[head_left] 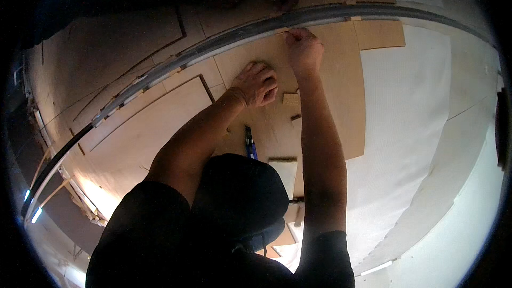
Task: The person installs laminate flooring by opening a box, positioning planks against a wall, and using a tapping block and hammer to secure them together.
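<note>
My right hand (pixel 305 50) reaches far forward, its fingers pinched together against the pale edge of a long dark strip (pixel 256 25). What sits between the fingertips is too small to make out. Lower and to the left, my left hand (pixel 256 84) rests on a light wood-coloured board (pixel 333 106) with its fingers curled in; I see nothing held there. On the boards below that hand lies a blue utility knife (pixel 250 144). A small wooden block (pixel 290 98) and a little brown piece (pixel 296 117) lie between my arms.
White sheeting (pixel 405 90) spreads on the right beside the boards' stepped edge. A black cap-like shape (pixel 240 194) hides much between my arms. Narrow dark gaps (pixel 207 88) run between boards on the left. Wood scraps (pixel 88 208) lie at far left.
</note>
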### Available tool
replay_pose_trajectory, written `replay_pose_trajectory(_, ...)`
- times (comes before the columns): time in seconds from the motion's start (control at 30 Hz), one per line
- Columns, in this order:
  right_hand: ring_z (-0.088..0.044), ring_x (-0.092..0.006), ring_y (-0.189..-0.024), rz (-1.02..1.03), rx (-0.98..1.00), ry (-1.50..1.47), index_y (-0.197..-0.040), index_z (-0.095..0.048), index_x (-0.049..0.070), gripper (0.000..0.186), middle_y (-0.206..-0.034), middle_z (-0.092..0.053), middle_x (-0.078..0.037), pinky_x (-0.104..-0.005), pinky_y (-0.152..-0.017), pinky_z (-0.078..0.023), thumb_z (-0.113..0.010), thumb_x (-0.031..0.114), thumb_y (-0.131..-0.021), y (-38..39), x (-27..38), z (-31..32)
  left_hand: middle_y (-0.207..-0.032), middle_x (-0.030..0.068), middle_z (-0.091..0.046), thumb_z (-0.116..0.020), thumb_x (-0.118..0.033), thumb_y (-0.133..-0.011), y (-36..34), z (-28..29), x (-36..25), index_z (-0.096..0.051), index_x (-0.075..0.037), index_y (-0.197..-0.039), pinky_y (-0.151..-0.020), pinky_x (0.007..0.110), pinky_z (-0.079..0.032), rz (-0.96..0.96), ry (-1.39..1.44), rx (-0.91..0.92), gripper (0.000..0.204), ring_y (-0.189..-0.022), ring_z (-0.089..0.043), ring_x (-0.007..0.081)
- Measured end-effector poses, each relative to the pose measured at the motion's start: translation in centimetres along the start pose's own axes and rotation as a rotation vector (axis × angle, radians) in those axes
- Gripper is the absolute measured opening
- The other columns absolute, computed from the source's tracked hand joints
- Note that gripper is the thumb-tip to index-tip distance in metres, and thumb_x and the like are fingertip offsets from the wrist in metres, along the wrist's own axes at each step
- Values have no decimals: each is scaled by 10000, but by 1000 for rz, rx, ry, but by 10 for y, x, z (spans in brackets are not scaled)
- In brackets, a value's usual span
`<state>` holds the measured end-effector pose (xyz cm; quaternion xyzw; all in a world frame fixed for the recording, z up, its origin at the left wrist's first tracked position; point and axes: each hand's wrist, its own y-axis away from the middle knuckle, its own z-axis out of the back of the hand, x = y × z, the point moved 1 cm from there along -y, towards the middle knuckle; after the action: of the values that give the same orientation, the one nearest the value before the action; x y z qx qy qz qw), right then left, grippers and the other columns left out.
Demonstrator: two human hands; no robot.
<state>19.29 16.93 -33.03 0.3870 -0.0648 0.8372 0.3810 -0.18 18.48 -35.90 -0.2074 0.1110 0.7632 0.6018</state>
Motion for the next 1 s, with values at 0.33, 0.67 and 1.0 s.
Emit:
replay_pose_trajectory(0.33,-726,-351,-874,63,-140,57,-1017,-772,68,172,-964,-745,-164,-408,-773,-577,-737,194,-904,11,-1,-13,-1080,-2,-600,-734,-307,-814,0,-1,0,-677,-194,-905,-996,448,-422,8,-14,14,156,-1063,-546,239)
replay_pose_trajectory(0.67,-733,-374,-862,-39,-82,-20,-992,-786,77,159,-943,-737,-206,-421,-765,-582,-713,174,-889,6,6,-7,-1124,13,-601,-727,-290,-821,-1,-1,-1,-673,-171,-926,-1022,453,-419,12,-14,39,167,-1089,-539,257)
replay_pose_trajectory(1.0,-731,-411,-898,-60,-16,-117,-942,-765,45,161,-1002,-747,-218,-456,-775,-591,-638,138,-910,3,10,0,-1083,23,-602,-730,-248,-805,0,-2,-1,-666,-155,-901,-984,452,-442,-4,9,-47,148,-1090,-558,268)
